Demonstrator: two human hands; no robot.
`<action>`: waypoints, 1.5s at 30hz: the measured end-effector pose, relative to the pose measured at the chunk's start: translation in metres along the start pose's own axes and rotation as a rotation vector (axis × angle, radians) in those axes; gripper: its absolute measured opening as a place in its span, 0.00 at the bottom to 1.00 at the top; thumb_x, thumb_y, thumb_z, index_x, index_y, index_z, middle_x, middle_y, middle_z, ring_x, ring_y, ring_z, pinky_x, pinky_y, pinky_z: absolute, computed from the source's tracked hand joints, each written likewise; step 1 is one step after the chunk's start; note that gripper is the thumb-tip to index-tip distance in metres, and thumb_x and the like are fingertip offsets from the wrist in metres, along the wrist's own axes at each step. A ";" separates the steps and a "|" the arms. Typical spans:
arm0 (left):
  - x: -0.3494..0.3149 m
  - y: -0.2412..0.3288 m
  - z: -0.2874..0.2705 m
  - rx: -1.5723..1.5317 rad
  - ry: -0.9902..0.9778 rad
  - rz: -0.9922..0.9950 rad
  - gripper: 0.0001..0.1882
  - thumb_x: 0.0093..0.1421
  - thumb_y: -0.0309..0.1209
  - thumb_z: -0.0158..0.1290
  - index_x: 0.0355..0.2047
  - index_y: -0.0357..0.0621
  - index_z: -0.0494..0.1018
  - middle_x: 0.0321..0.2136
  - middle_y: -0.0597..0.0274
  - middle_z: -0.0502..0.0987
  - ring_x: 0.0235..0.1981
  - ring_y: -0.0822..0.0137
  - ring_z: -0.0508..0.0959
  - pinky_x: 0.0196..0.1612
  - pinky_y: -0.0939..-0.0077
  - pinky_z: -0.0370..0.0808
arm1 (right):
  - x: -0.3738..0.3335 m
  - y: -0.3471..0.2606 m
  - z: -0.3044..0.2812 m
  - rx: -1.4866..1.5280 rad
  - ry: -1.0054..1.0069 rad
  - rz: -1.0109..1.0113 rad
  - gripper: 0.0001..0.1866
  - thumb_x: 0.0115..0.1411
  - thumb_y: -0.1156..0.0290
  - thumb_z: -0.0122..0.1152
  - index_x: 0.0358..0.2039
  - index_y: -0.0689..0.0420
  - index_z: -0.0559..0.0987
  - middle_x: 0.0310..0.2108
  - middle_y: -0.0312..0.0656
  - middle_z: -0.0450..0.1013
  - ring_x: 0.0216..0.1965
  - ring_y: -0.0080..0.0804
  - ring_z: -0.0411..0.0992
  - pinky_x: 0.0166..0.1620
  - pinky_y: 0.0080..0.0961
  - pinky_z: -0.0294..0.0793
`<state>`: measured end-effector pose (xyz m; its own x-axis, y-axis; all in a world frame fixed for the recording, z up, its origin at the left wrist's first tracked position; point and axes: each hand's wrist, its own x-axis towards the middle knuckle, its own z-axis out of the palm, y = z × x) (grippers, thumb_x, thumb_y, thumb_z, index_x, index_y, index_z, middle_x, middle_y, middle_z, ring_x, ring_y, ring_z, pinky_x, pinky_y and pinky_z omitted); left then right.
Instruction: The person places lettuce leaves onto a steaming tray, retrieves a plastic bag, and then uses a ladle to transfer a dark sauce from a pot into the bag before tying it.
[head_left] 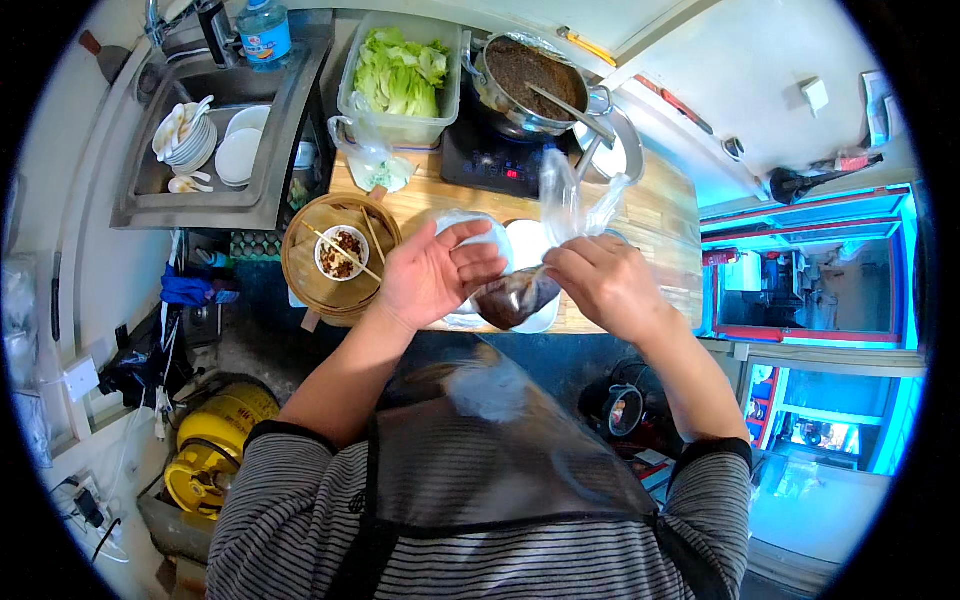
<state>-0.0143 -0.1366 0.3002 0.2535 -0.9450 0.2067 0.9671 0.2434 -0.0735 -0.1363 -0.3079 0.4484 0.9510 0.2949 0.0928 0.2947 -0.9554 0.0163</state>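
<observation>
My right hand (608, 285) is closed around the gathered neck of a clear plastic bag. Dark brown, soft-looking contents fill the low part of the plastic bag (512, 302), while its loose clear top sticks up above my fingers. My left hand (440, 268) is turned palm up beside the bag, fingers apart and slightly curled. Its fingertips reach the bag's side; whether they touch it I cannot tell. Beneath the bag lie white plates (532, 240), partly hidden by my hands. A white bowl of dark reddish bits (334, 266) with chopsticks across it stands on a round wooden tray (300, 225) to the left.
On the wooden counter (672, 235), a pot of dark brown food (525, 75) with a ladle sits on a black induction cooker (492, 175). Left of it stands a bin of lettuce (405, 75). A sink (150, 215) holds white dishes. A yellow gas cylinder (222, 440) stands below.
</observation>
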 end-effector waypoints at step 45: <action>0.034 -0.028 -0.075 2.261 0.565 0.302 0.08 0.46 0.23 0.56 0.29 0.42 0.71 0.27 0.63 0.74 0.33 0.59 0.75 0.36 0.66 0.69 | 0.017 0.043 0.156 -0.019 -0.447 0.407 0.10 0.50 0.70 0.56 0.34 0.56 0.79 0.35 0.45 0.73 0.35 0.41 0.77 0.33 0.35 0.75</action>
<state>-0.0338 -0.1916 0.2363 0.6917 -0.6984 0.1836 -0.4937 -0.2718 0.8260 -0.0925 -0.3421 0.2954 0.9356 -0.1214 -0.3316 -0.0986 -0.9915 0.0849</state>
